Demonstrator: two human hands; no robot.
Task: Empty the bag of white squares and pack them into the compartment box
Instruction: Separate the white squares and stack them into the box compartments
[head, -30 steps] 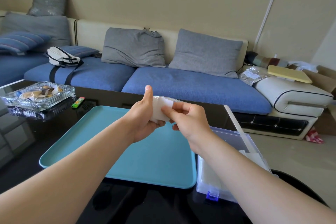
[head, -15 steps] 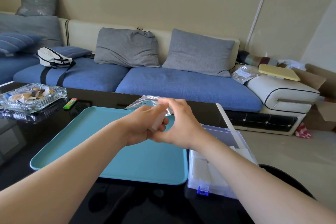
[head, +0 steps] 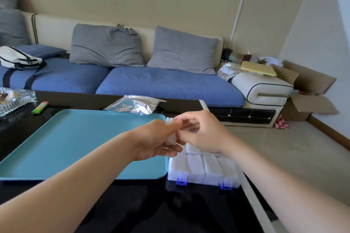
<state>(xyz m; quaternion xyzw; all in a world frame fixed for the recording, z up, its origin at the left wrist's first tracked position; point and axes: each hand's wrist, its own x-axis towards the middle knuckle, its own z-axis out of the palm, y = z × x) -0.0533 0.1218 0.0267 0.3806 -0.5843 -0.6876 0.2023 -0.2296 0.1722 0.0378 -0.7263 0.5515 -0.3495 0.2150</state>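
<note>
From the head view, you are in the packing step: your left hand [head: 157, 139] and right hand [head: 203, 134] meet above the far left corner of the clear plastic compartment box with blue latches [head: 203, 173], both pinching a small stack of soft white squares [head: 170, 132]. The left hand's fingers curl under the stack; the right hand's fingertips [head: 180, 121] grip its upper edge, as if peeling off or squaring a piece. How many squares are in the stack cannot be told.

The box sits on the black glossy desk [head: 132, 204], touching the right edge of the flat teal plastic tray [head: 66, 147]. Its near compartments already look filled with white pieces; the far ones are hidden behind your hands, so I cannot say how much room is left.

The crinkled silver foil bag [head: 135, 105] lies flat on the desk just beyond the tray's far edge, apparently emptied, and the tray is bare of squares. So the task looks well along, with this stack perhaps among the last.

Next, lower the stack straight down into an open compartment and press it level with its neighbours. The pieces look soft, so hold lightly, or they may crease or fan out.

Nothing stands between your hands and the box. A green lighter [head: 40, 107] and a cut-glass ashtray [head: 15, 98] sit far left on the desk, well apart.
</note>
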